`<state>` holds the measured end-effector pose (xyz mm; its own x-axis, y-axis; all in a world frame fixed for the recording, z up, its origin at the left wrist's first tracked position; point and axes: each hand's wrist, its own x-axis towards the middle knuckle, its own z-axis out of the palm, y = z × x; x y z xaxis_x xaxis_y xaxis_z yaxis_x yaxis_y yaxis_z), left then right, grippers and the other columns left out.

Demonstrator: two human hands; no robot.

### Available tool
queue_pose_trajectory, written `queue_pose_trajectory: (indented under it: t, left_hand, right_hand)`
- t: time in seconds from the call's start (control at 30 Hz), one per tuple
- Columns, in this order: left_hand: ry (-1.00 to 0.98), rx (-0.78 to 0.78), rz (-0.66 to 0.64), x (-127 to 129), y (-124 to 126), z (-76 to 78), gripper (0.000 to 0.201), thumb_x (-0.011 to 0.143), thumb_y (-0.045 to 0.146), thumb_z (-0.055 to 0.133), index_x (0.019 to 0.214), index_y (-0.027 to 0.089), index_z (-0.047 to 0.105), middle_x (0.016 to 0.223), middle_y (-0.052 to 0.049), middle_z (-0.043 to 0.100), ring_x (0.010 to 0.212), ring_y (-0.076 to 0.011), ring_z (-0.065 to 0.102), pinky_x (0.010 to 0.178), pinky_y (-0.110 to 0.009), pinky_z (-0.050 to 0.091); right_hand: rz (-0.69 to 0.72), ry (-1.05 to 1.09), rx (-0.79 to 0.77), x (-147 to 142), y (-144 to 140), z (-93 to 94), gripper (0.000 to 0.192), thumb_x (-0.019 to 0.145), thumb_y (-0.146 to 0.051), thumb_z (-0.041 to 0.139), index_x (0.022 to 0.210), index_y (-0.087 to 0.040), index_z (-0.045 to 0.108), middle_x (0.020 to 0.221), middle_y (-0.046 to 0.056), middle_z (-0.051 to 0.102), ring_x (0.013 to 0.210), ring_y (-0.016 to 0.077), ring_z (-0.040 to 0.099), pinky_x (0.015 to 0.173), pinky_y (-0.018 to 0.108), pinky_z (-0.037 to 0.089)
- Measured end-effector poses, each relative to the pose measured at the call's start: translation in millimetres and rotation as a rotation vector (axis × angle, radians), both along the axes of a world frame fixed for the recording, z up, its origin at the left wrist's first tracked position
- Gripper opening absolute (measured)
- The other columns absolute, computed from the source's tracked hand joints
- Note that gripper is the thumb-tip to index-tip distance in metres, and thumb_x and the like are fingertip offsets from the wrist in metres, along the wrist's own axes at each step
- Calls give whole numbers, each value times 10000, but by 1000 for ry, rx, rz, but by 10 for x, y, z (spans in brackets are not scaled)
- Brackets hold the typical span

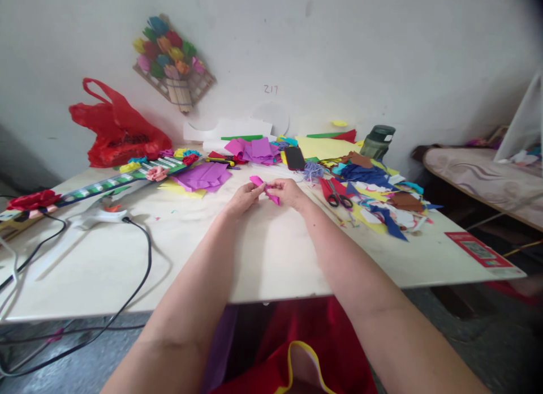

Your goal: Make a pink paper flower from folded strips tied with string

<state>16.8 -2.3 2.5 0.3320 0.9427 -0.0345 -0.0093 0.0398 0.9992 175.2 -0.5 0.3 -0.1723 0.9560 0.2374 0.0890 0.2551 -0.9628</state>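
A small piece of magenta crepe paper (272,198) is pinched between my two hands, just above the middle of the white table. My left hand (246,198) grips it from the left, and its fingers are closed. From the right, the thumb and fingers of my right hand (286,192) are closed on the same paper. Part of the paper is hidden behind the fingertips. Left of my hands lies a stack of purple paper sheets (206,176). Scissors with dark handles (338,199) lie to the right, by some red paper.
A white hot glue gun (95,217) with a black cord lies at the left. Paper scraps (382,190) heap at the right, near a dark green bottle (377,142). A phone (294,158) and a red plastic bag (116,131) are farther back on the table (280,264).
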Motion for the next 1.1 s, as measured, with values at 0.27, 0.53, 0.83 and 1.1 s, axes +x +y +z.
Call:
queue_pose_trajectory:
  t: [0.27, 0.53, 0.83, 1.1]
  left_hand:
    - [-149, 126, -8, -33, 98, -101, 349, 700, 466, 630, 716, 182, 429, 434, 107, 250, 344, -21, 163, 362, -181, 89]
    - [-110, 198, 102, 10, 72, -66, 336, 661, 437, 659, 679, 170, 456, 416, 97, 289, 348, -23, 193, 369, -198, 92]
    - [-59, 316, 164, 29, 101, -86, 283, 628, 388, 675, 686, 150, 535, 457, 70, 396, 391, -38, 307, 401, -193, 219]
    - [-66, 435, 265, 106, 195, -156, 211, 602, 285, 669, 720, 138, 575, 621, 6, 582, 565, -96, 517, 579, -222, 396]
  right_hand:
    - [33, -64, 10, -57, 12, -11, 182, 604, -202, 661, 763, -114, 650, 655, 6, 675, 603, 106, 596, 648, 227, 450]
    - [-17, -264, -30, -114, -36, -12, 153, 711, -257, 598, 697, -111, 640, 554, 7, 631, 432, 57, 477, 444, 169, 346]
    - [-88, -218, -114, -159, -48, 34, 138, 726, -216, 612, 626, -121, 616, 484, -15, 585, 389, 57, 464, 408, 170, 348]
    - [-127, -14, -268, -235, -93, 62, 146, 719, -181, 632, 593, -122, 589, 436, -5, 570, 383, 78, 492, 415, 185, 380]
